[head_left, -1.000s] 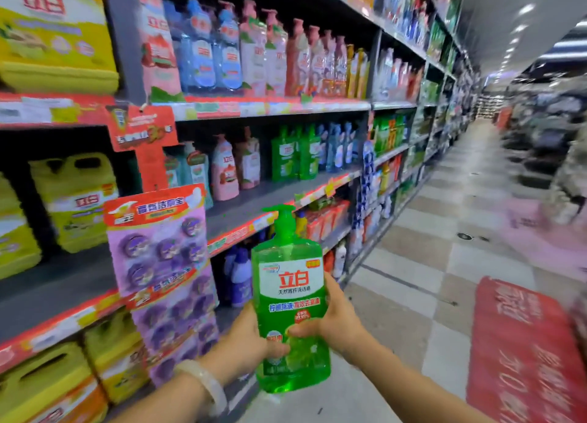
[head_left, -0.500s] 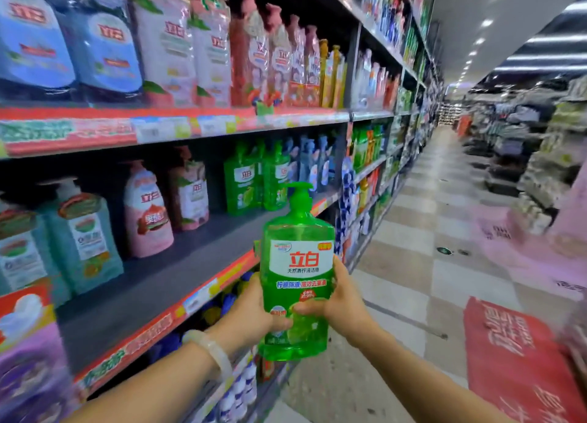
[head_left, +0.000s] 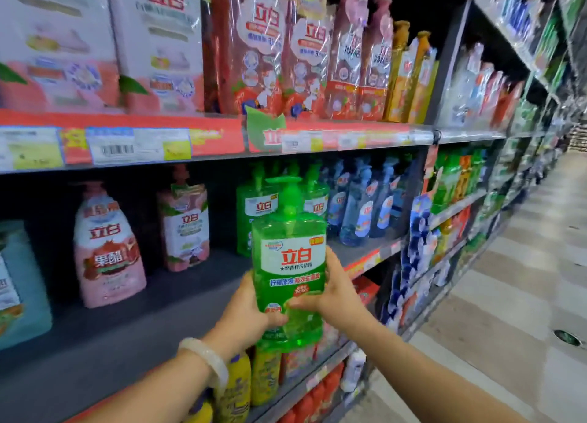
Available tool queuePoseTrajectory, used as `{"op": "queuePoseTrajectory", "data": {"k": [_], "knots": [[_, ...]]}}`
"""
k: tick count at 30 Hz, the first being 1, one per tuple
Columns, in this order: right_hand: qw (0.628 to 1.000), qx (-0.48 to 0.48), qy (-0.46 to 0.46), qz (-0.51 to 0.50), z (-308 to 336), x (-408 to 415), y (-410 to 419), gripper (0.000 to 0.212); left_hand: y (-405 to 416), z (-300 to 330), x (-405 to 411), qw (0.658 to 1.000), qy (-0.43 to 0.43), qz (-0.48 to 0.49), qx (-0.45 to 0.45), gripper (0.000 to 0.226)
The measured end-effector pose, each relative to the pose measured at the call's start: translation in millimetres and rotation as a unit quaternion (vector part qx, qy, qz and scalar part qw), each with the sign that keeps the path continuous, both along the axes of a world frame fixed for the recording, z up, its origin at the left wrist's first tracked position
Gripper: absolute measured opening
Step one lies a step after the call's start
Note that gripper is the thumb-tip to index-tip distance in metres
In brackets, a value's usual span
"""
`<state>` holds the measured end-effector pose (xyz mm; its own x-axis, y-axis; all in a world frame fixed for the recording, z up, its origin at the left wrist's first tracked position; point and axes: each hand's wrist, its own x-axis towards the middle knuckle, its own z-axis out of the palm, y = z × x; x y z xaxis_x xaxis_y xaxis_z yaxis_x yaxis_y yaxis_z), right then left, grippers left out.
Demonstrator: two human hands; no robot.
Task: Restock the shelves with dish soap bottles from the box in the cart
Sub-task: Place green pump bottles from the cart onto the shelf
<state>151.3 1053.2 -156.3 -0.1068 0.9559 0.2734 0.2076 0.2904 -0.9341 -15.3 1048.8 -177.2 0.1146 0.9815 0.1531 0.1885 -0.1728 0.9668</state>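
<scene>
A green dish soap bottle (head_left: 289,264) with a pump top stands upright in the air, just in front of the middle shelf's edge. My left hand (head_left: 244,311) grips its lower left side and my right hand (head_left: 333,292) grips its lower right side, thumb across the front. Behind it, matching green bottles (head_left: 254,210) stand at the back of the grey middle shelf (head_left: 133,330). The cart and the box are out of view.
Pink bottles (head_left: 108,244) and a teal pack stand left on the middle shelf, blue bottles (head_left: 359,203) to the right. Red and orange packs fill the upper shelf (head_left: 222,133). Yellow and red bottles sit below. The tiled aisle (head_left: 508,295) runs along the right.
I have stepped closer to the shelves and both hands have raised the green bottle up to the middle shelf level, in front of the matching green bottles.
</scene>
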Motion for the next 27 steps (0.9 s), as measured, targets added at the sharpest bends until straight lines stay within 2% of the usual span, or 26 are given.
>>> {"op": "queuePoseTrajectory", "data": {"k": [4, 10, 12, 17, 21, 24, 27], "knots": [[0.999, 0.01, -0.009, 0.043, 6.2, 1.5, 65.7, 0.088, 46.8, 7.2, 5.3, 0.997, 0.003, 0.076, 0.003, 0.075], [0.998, 0.014, 0.004, 0.066, -17.2, -7.4, 145.1, 0.097, 109.5, -4.6, -2.2, 0.993, 0.014, 0.116, -0.005, 0.081], [0.998, 0.016, -0.007, 0.068, -27.1, -7.7, 165.6, 0.095, 128.3, -13.5, -2.4, 0.992, 0.016, 0.127, -0.004, 0.082], [0.997, 0.009, -0.032, 0.073, -46.7, -3.8, 211.8, 0.083, 166.6, -32.0, 3.7, 0.984, 0.068, 0.163, 0.011, 0.061], [0.997, -0.005, -0.05, 0.066, -51.3, -3.7, 232.6, 0.083, 187.1, -45.3, 6.9, 0.977, 0.095, 0.189, 0.021, 0.066], [0.989, 0.006, -0.145, 0.017, -48.9, -4.6, 238.9, 0.077, 194.6, -45.5, 10.7, 0.974, 0.107, 0.2, 0.02, 0.083], [0.953, -0.044, -0.301, 0.009, -44.7, -1.0, 241.9, 0.063, 199.2, -44.8, 16.5, 0.968, 0.111, 0.224, 0.015, 0.083]]}}
